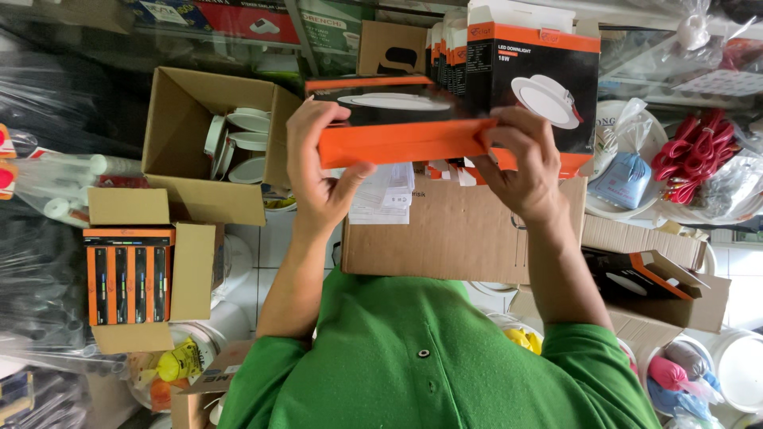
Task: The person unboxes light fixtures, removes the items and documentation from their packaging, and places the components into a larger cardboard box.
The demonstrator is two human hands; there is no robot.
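Gripping an orange box (401,127) between both hands: my left hand (318,171) clasps one end, my right hand (524,163) the other, above a carton (453,230).

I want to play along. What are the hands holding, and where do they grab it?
An orange and black box, flat and long. The left hand grips its left end, the right hand its right end, fingers over the orange edge.

White tiled floor (274,238) shows at centre left, crowded by open cardboard boxes (187,143); shelving (238,20) runs along the top edge of the frame.
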